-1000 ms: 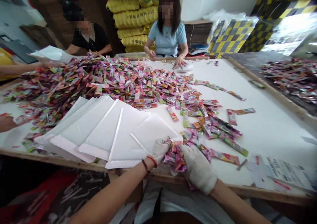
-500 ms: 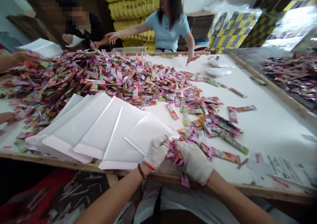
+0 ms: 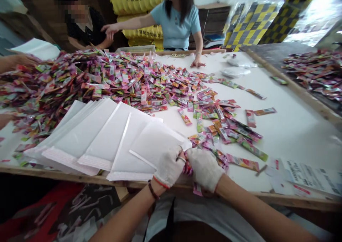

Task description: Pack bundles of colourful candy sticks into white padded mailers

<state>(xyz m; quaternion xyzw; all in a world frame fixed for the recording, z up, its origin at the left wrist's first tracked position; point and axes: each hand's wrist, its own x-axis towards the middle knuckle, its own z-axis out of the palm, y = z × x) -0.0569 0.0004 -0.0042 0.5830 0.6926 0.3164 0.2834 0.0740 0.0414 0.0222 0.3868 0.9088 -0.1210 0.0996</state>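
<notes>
My left hand (image 3: 169, 167), in a white glove with bare fingertips, is closed at the near right corner of the top white padded envelope (image 3: 157, 138). Pressed close beside it, my right hand (image 3: 204, 169), also gloved, has its fingers curled in. Between the two hands shows a small bunch of colourful stick packets (image 3: 188, 168), gripped from both sides and mostly covered by the gloves. Below my right hand a pink packet (image 3: 197, 189) lies at the table edge. More white envelopes (image 3: 98, 135) are fanned out to the left of my hands.
A big heap of packets (image 3: 107, 74) covers the far left of the table, with loose packets (image 3: 232, 128) to my right. Printed paper sheets (image 3: 310, 174) lie at the near right. Across the table, a person in a light blue top (image 3: 177, 24) leans one hand on it; other people are at the left.
My right hand has moved left and slightly up against my left hand, and less of the bunch shows between them. The person across has lowered a hand onto the table.
</notes>
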